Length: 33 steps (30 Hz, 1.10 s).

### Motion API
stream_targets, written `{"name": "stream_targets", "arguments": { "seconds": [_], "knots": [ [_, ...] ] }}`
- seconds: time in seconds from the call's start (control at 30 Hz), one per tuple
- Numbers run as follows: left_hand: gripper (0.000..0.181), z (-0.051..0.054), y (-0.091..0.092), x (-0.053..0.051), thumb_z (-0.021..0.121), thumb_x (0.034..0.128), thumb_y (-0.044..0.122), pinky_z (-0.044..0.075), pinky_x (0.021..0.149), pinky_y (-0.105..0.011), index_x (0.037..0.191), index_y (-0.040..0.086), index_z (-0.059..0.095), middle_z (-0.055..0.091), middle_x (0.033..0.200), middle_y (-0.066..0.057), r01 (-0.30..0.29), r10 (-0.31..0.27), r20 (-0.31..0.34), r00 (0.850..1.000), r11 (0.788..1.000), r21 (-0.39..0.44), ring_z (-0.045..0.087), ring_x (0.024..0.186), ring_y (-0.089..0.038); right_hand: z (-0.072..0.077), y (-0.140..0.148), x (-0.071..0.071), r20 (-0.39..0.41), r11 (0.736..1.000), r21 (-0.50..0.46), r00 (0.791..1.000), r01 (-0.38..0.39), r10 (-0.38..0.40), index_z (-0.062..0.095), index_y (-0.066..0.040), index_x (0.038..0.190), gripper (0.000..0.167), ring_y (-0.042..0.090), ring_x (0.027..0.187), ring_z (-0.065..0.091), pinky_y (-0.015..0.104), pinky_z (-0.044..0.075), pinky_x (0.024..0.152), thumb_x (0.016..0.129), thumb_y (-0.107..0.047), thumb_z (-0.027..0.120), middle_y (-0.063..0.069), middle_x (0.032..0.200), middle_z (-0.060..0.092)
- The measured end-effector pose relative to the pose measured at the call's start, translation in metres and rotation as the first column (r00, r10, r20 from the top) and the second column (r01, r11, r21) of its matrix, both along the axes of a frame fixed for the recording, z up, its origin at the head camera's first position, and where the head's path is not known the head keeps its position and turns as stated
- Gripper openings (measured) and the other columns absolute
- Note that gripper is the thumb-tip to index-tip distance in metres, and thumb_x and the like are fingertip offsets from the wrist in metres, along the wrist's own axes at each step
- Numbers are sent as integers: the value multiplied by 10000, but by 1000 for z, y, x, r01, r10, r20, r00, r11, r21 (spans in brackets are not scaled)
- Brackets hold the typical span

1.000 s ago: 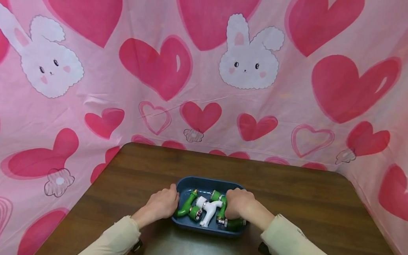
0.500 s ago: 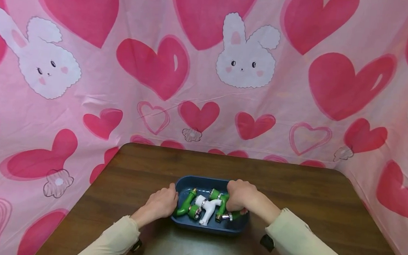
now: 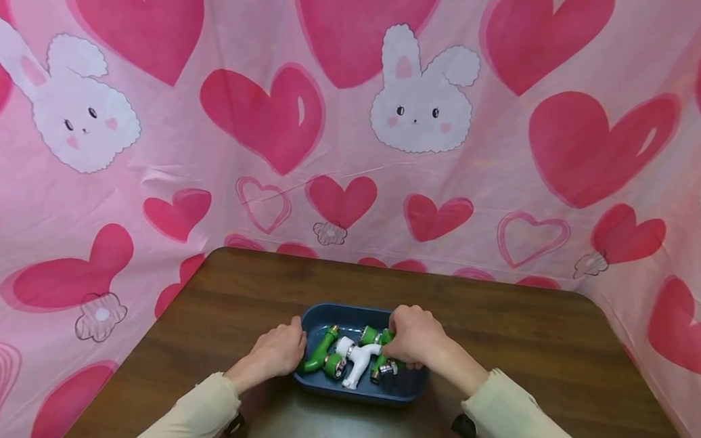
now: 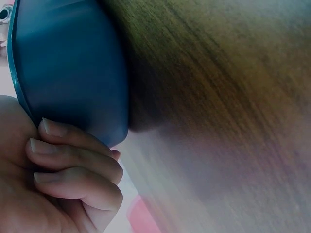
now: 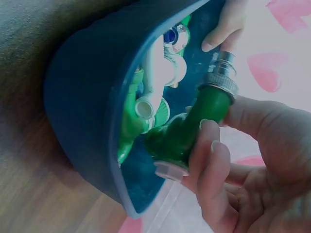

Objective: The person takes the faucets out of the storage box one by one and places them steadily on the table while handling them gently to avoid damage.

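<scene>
I have the green faucet with the silver end (image 5: 212, 105) tilted over the right end of the blue tub (image 3: 356, 394), pinched between the thumb and curled fingers of the right grip (image 3: 418, 337); whether it touches anything below, I can't tell. Inside the tub, the white faucet (image 3: 360, 364) lies between the brass-tipped faucet (image 3: 318, 357), green and at the left, and another green faucet (image 3: 370, 334), partly covered by the right grip. My left grip (image 3: 279, 347) holds the tub's left end, thumb at the rim and fingers curled against the outer wall. The tub stands on the brown wooden counter (image 3: 260, 284), and beyond that hangs pink cloth (image 3: 495, 161) printed with hearts and white rabbits.
</scene>
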<state>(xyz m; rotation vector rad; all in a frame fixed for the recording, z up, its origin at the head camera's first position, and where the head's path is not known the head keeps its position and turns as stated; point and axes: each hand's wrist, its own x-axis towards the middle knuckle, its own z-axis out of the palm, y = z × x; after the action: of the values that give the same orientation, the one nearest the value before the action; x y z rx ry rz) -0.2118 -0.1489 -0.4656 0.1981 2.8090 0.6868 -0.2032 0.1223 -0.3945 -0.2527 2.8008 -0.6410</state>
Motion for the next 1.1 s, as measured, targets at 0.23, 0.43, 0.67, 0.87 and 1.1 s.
{"name": "stream_targets", "arguments": {
  "seconds": [0.23,0.43,0.67,0.87,1.1],
  "knots": [
    [378,1,1,-2,525,1110,224,435,516,-337,1343,-73,501,538,735,-92,-2,2,-3,1000,1000,-9,552,584,-215,-3,3,1,-67,998,-57,998,15,-18,774,-30,1072,374,170,538,616,322,540,525,813,-253,925,50,803,654],
    [364,0,2,-2,521,1113,224,432,515,-331,1333,-66,504,537,735,-91,-13,13,10,1000,1000,-6,554,580,-215,-8,5,1,-161,1000,-28,987,-13,9,805,-60,1083,404,181,744,604,389,587,707,785,-295,942,68,978,739],
    [345,1,1,-3,520,1112,212,438,523,-334,1314,-68,519,536,745,-96,-11,11,3,1000,1000,0,554,591,-214,-11,5,2,-192,999,-43,981,-29,20,802,-57,1114,432,176,732,597,381,578,682,782,-295,941,52,963,738],
    [342,2,-2,-2,521,1110,199,446,526,-342,1303,-83,504,534,744,-99,-4,4,8,1000,1000,-9,555,599,-219,-14,5,3,-209,998,-53,978,-28,16,796,-49,1112,418,163,673,570,346,535,611,789,-276,931,-6,807,672],
    [315,2,-6,-3,527,1109,193,434,518,-336,1286,-67,509,538,737,-101,-16,16,10,1000,1000,3,554,582,-222,-15,6,4,-218,997,-77,976,-25,7,795,-42,1117,403,157,617,547,305,498,547,801,-259,920,-35,725,610]
  ]
}}
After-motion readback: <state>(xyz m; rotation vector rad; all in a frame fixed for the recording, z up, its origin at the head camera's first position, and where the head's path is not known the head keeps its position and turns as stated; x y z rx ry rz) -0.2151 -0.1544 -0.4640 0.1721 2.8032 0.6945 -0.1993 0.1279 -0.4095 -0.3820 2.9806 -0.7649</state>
